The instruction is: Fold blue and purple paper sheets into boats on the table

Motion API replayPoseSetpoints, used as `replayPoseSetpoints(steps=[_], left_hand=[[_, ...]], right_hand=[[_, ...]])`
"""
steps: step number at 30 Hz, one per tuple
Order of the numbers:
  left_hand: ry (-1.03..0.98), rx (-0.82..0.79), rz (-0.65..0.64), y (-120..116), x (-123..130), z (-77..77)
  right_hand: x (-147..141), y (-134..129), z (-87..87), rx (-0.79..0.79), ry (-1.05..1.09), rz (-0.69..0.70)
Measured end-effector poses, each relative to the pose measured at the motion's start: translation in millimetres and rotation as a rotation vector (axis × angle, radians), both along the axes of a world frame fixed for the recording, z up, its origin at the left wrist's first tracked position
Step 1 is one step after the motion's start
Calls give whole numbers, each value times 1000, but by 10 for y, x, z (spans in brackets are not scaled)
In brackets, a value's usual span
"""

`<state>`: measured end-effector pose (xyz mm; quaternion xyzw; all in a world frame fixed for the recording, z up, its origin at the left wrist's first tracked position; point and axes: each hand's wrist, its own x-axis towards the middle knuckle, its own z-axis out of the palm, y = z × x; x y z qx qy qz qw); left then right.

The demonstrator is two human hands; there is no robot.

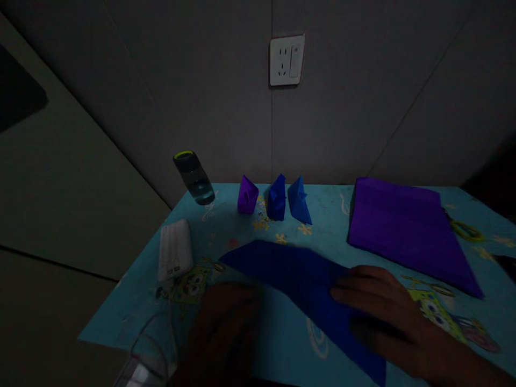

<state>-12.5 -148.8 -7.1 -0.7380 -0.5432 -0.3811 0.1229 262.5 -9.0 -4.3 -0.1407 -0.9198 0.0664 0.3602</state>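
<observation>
Nearest us, our left hand [226,317] is a dark blur, and we cannot tell whether it is open or closed. Our right hand [379,312] lies open, its fingers laid on one long, angular blue paper [298,279], which slants across the middle of the printed tablecloth [328,204]. Beyond, we see one rounded white power bank [176,250], one flat four-sided purple paper [403,231], three pointed, folded paper boats [277,198], one see-through cylindrical bottle [196,180] and one rectangular wall socket [287,60].
</observation>
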Motion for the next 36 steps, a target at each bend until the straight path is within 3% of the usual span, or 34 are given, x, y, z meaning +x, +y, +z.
replayPoseSetpoints(steps=[3,5,10,15,23,32,36], left_hand=[[47,64,-22,-113,15,118],[98,66,-66,-46,83,99],[203,-209,-21,255,224,-234],[143,-388,-59,274,156,-468],[110,-382,-54,257,122,-478],[96,-349,43,208,100,-550],[93,-361,-11,212,78,-548]], right_hand=[[-144,-73,58,39,-53,144],[-275,-85,29,30,-100,228],[-426,-55,-204,44,-296,330],[-351,7,-245,-63,-443,229],[-229,182,-143,-409,-558,10],[-321,131,-205,-581,-595,-236],[-335,123,-216,-580,-591,-267]])
